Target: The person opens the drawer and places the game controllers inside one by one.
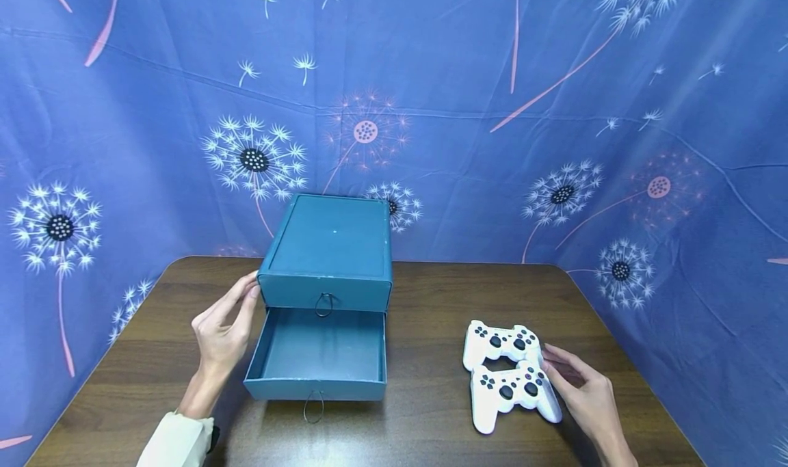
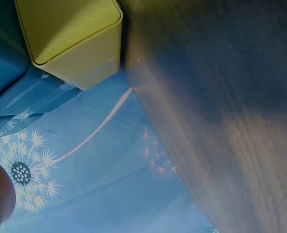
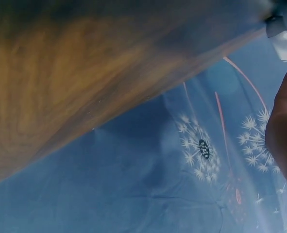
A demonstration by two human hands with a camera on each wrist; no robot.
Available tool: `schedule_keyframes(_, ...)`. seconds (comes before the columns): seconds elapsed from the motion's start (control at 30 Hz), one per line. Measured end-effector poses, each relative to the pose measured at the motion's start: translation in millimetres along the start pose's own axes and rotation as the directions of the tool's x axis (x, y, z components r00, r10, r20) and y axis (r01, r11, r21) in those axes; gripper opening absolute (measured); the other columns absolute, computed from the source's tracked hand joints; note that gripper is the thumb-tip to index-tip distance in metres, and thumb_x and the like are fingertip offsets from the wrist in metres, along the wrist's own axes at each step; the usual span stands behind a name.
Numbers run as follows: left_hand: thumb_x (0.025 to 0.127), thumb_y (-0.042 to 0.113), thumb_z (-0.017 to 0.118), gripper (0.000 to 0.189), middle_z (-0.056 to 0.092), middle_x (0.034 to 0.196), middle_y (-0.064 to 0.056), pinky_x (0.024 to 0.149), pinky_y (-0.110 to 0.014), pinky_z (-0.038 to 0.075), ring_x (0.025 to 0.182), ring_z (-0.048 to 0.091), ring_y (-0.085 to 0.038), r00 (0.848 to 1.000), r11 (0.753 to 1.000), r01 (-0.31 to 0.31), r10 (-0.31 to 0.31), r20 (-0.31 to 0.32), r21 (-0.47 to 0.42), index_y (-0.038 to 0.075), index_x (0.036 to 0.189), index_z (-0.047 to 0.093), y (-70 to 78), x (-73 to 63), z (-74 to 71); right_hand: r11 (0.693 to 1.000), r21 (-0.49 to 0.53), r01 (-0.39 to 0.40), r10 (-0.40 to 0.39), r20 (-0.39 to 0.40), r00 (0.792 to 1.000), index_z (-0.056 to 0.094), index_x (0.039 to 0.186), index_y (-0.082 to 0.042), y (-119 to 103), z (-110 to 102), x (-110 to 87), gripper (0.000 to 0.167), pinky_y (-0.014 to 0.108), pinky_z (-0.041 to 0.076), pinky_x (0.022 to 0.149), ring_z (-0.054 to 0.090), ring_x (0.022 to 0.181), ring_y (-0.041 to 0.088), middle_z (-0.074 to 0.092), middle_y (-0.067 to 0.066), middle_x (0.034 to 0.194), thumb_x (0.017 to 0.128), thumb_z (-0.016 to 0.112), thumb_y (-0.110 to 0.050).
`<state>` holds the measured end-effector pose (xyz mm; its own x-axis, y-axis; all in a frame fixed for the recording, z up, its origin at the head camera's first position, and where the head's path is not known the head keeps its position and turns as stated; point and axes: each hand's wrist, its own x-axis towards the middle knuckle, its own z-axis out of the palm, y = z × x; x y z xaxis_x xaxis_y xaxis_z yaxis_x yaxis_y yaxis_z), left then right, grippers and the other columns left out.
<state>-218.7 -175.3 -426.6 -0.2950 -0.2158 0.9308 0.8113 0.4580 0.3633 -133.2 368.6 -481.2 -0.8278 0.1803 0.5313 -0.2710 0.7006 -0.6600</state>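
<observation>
A blue dandelion-print cloth (image 1: pixel 431 180) backs the wooden tabletop (image 1: pixel 431 357). Step in hand, apparently: reaching for two white controllers (image 1: pixel 516 379), right of the drawer unit (image 1: pixel 335 238), whose lower drawer (image 1: pixel 345 390) stands open. Left hand (image 1: pixel 223 334): fingers extended, touching the unit's corner. Right hand (image 1: pixel 587 392): at the controllers' right side; pinch cannot be confirmed. Next move likely requires a secure grip. Only the left wrist view shows a yellow box (image 2: pixel 80 53).

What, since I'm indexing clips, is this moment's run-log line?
left hand: touching blue cabinet; lower drawer: open; right hand: at two white controllers
</observation>
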Motion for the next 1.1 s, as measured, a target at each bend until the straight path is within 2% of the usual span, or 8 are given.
schedule_keyframes(0.4, 0.082, -0.027, 0.067, 0.029, 0.071, 0.101, -0.034, 0.09, -0.014, 0.053, 0.104, 0.068, 0.002, 1.0, 1.0, 0.006, -0.006, -0.007, -0.007, -0.019, 0.109, 0.071, 2.9, 1.7, 1.3, 0.993, -0.116, -0.032, 0.032, 0.003, 0.999, 0.075, 0.114, 0.005, 11.6, -0.6, 3.5, 0.027, 0.005, 0.048, 0.071, 0.062, 0.082, -0.014, 0.077, 0.019, 0.1, 0.087, 0.078, 0.006)
schedule_keyframes(0.7, 0.082, -0.026, 0.067, 0.029, 0.07, 0.102, -0.035, 0.09, -0.015, 0.053, 0.105, 0.069, 0.002, 1.0, 1.0, 0.011, -0.011, -0.008, -0.009, -0.019, 0.11, 0.071, 2.7, 1.3, 0.8, 0.987, -0.148, -0.062, 0.068, 0.039, 0.997, 0.074, 0.114, 0.006, 17.1, 0.0, 2.5, 0.027, 0.005, 0.048, 0.071, 0.064, 0.081, -0.005, 0.076, 0.02, 0.099, 0.087, 0.08, 0.003)
schedule_keyframes(0.93, 0.083, -0.024, 0.067, 0.029, 0.071, 0.101, -0.034, 0.088, -0.014, 0.053, 0.104, 0.069, 0.002, 1.0, 1.0, 0.016, -0.016, -0.006, 0.004, -0.017, 0.111, 0.071, 2.7, 0.7, 0.6, 0.978, -0.192, -0.08, 0.094, 0.069, 0.993, 0.074, 0.115, 0.004, 24.4, 0.6, 1.6, 0.03, 0.006, 0.049, 0.072, 0.064, 0.082, -0.003, 0.076, 0.018, 0.101, 0.086, 0.082, 0.0)
schedule_keyframes(1.1, 0.084, -0.023, 0.067, 0.029, 0.072, 0.102, -0.033, 0.088, -0.014, 0.053, 0.104, 0.069, 0.002, 1.0, 1.0, 0.017, -0.017, -0.008, 0.005, -0.016, 0.112, 0.072, 2.8, 0.5, 1.2, 0.975, -0.201, -0.092, 0.106, 0.063, 0.992, 0.074, 0.116, 0.005, 26.4, 2.8, 0.2, 0.033, 0.007, 0.05, 0.071, 0.067, 0.082, 0.003, 0.076, 0.019, 0.101, 0.084, 0.084, 0.0)
